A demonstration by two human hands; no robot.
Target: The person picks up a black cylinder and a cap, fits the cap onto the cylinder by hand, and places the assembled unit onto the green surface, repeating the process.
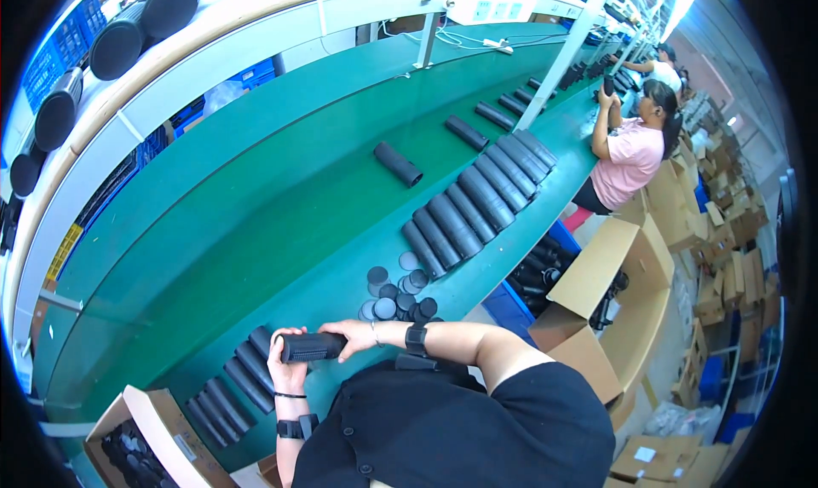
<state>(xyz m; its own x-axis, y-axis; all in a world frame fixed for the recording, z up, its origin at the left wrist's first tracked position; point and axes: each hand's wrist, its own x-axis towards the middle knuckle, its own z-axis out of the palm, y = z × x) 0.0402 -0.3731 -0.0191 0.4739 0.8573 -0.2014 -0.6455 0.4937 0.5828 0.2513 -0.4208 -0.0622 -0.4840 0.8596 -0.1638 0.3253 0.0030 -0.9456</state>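
together, left hand point(288, 370) and right hand point(354, 334) each grip clamped on one black tube point(312, 346) over the green belt point(256, 207).

Cylinder point(312, 346) held crosswise between left hand point(287, 370) and right hand point(354, 334), at the near edge of the surface point(256, 224). Row of cylinders point(234, 381) lies left of the hands; an open box point(141, 441) sits nearer and further left. Round caps point(396, 296) lie just right of the hands, a longer row of cylinders point(477, 202) beyond them. One cylinder point(398, 163) lies alone behind that row. Cartons point(613, 266) stand off the surface, right.
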